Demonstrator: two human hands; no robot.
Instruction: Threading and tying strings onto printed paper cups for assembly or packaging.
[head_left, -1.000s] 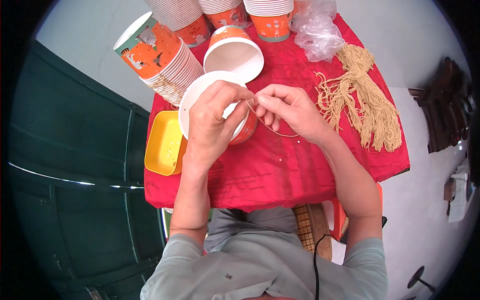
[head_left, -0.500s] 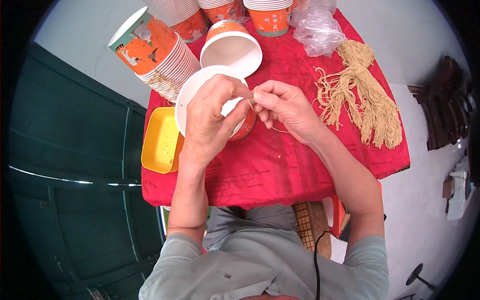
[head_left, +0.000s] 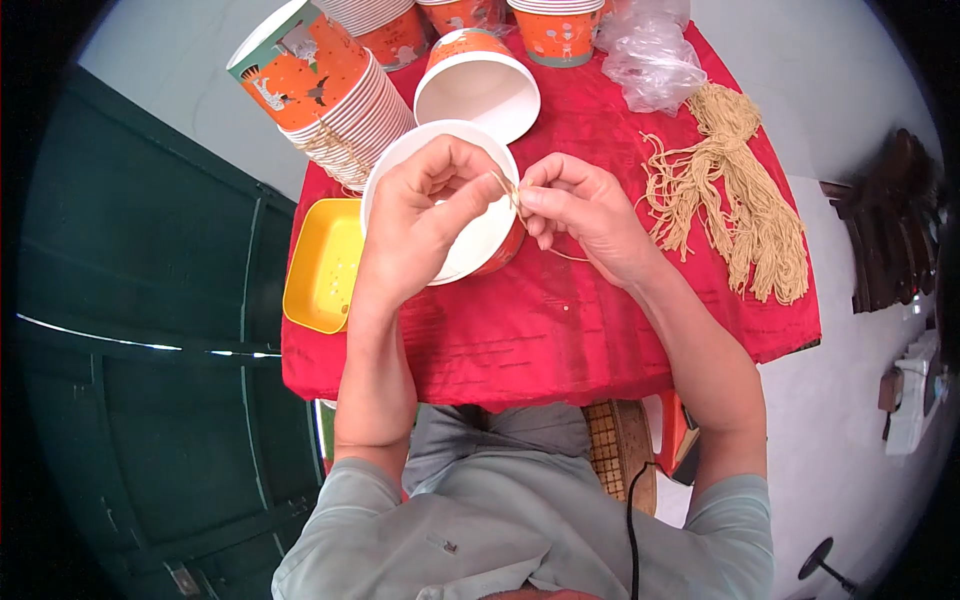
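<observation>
A tan string (head_left: 514,196) is pinched between my two hands, with a loop or crossing at the fingertips. My left hand (head_left: 420,220) has thumb and forefinger closed on one side of it. On the other side, my right hand (head_left: 588,215) grips the string with thumb and fingers, and a loose tail hangs below. Beneath them stands an orange paper bucket (head_left: 480,250) with a white inside, its far rim partly hidden by my left hand. Another paper bucket (head_left: 478,95) lies tipped behind it, its white mouth facing me.
A leaning stack of paper buckets (head_left: 320,85) carries string down its side. The yellow tray (head_left: 325,265) holds tiny bits. A bundle of tan strings (head_left: 735,190) lies at right, below a clear plastic bag (head_left: 655,65). More bucket stacks (head_left: 558,30) stand behind on the red tablecloth (head_left: 560,345).
My fingertips have drawn slightly apart, and the string crossing between them now shows more plainly. The whole view has shifted a little.
</observation>
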